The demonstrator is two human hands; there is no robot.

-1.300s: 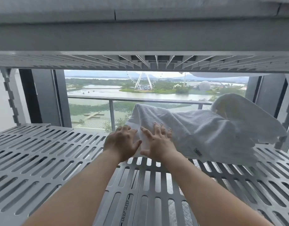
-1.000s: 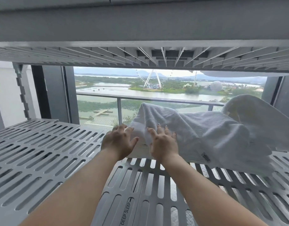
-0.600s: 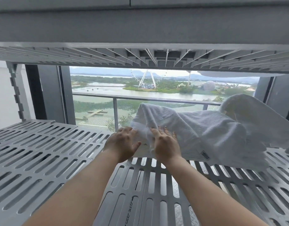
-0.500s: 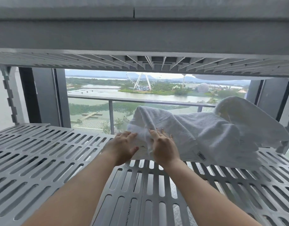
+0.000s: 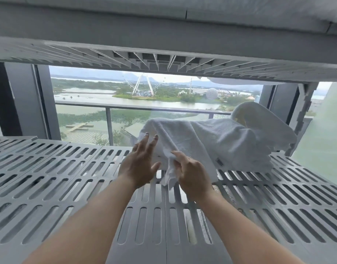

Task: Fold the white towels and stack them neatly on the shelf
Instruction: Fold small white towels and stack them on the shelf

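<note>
Pinching a corner of the towel [image 5: 221, 141] in my right grip [image 5: 192, 174], I should pull it flat along the shelf [image 5: 68, 168] while my left grip [image 5: 139, 164], spread wide, smooths the fold

Shelf [image 5: 49, 178]: grey, flat, made of panels butted edge to edge, each cut through with rows of long rounded slots, running the full width of the view, with the ribbed underside of a like upper shelf [image 5: 164, 61] close above it. On it, towards the back right: one white towel [image 5: 221, 141], rumpled and only loosely folded, a small dark label [image 5: 219, 161] at its near edge, its near-left corner lifted off the slots. Behind it at far right a white fold stands higher; whether that is a second towel cannot be told.
</note>
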